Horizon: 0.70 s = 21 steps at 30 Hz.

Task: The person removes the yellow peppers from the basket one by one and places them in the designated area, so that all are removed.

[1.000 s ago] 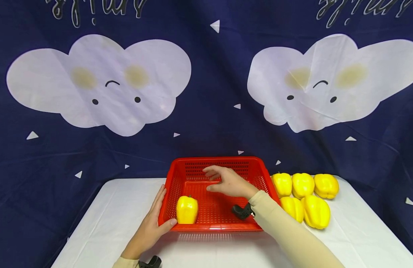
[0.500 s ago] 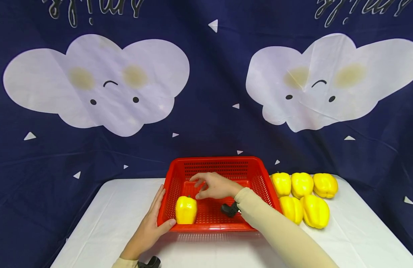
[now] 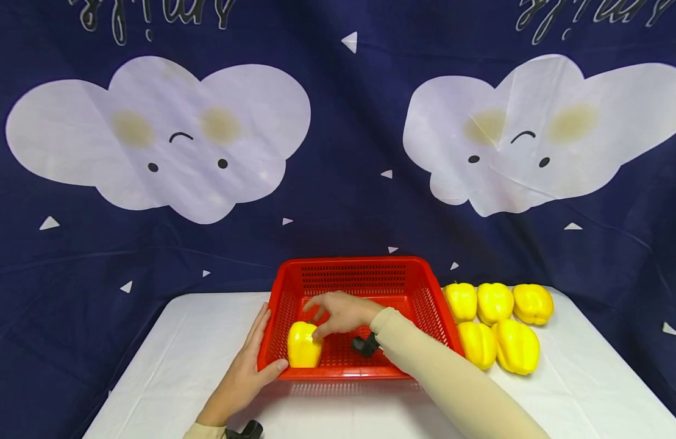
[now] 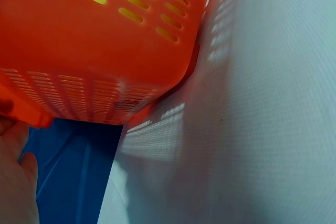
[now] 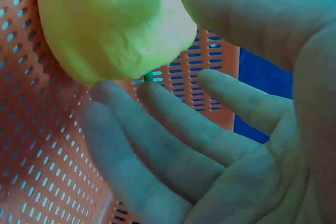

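Note:
A red perforated plastic basket stands on the white table. At its near left corner my left hand holds it, fingers along the outer side and thumb on the front rim. One yellow bell pepper sits inside by that corner, its stem end away from me. My right hand reaches into the basket over the pepper's far right side. Seen from the right wrist, thumb and fingers are spread around the pepper's stem end, thumb tip overlapping its side and fingertips right at its edge.
Several yellow bell peppers lie in two rows on the white table, just right of the basket. A dark blue cloth with white clouds hangs behind the table.
My right hand has moved left and nearer across the basket to the pepper inside. The left hand has stayed at the corner. The peppers on the right have not moved.

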### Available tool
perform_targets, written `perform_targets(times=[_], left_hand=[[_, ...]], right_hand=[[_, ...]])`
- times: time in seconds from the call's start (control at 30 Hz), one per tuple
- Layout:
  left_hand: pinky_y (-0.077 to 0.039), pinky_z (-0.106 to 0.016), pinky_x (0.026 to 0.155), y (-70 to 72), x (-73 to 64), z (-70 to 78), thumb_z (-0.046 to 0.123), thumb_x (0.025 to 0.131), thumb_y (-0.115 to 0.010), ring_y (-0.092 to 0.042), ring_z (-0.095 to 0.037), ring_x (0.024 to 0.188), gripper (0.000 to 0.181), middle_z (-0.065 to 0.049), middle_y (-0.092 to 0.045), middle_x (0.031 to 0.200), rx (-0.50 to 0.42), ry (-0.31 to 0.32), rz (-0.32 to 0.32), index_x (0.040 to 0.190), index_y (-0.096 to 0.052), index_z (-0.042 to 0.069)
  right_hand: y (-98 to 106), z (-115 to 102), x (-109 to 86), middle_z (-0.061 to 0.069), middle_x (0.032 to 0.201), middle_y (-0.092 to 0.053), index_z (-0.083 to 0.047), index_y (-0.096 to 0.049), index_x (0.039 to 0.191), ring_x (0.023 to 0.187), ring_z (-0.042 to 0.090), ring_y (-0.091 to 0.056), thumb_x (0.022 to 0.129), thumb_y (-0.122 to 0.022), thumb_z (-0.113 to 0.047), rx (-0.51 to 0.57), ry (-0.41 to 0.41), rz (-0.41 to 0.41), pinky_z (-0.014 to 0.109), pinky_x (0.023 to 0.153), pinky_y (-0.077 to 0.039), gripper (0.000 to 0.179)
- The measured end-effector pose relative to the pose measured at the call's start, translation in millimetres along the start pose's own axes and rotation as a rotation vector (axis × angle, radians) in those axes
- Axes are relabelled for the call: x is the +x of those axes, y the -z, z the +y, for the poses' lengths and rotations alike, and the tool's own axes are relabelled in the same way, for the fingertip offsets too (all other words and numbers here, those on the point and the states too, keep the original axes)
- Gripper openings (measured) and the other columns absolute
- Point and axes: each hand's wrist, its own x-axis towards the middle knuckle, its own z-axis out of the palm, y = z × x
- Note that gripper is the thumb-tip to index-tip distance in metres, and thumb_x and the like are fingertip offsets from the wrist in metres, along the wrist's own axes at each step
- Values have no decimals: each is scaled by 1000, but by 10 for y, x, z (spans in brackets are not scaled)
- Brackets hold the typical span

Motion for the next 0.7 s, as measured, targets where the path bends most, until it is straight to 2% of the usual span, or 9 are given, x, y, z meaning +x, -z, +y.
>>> perform_targets(times=[0.17, 0.37, 0.53, 0.7], left_hand=[[-32, -67, 106, -1, -6, 0, 32, 91, -72, -25, -39, 148, 90, 3, -9, 168, 5, -14, 3, 162, -18, 17], [-31, -66, 107, 4, -13, -5, 29, 91, -72, -25, -38, 147, 91, 3, -9, 168, 18, -26, 3, 162, -17, 16], [-28, -60, 110, 9, -18, -2, 27, 91, -73, -24, -33, 148, 92, 5, -8, 168, 39, -31, 5, 162, -17, 15], [-25, -51, 112, 13, -16, 10, 27, 90, -74, -23, -28, 149, 93, 7, -9, 168, 58, -21, 5, 162, -16, 18]], right_hand=[[-43, -27, 6, -2, 115, -70, -13, -61, 135, 105, 14, -65, 82, -83, -25, 0, -8, -22, 28, 88, -53, 59], [-89, -30, 17, -5, 112, -68, -15, -63, 133, 98, 11, -61, 80, -86, -22, -28, 25, -37, 24, 86, -51, 58], [-112, -29, 15, -8, 114, -63, -17, -60, 135, 97, 8, -56, 76, -88, -23, -83, 50, -34, 23, 87, -49, 65], [-146, -29, 19, -11, 109, -60, -19, -59, 136, 97, 8, -54, 72, -91, -18, -74, 46, -54, 23, 86, -49, 72]])
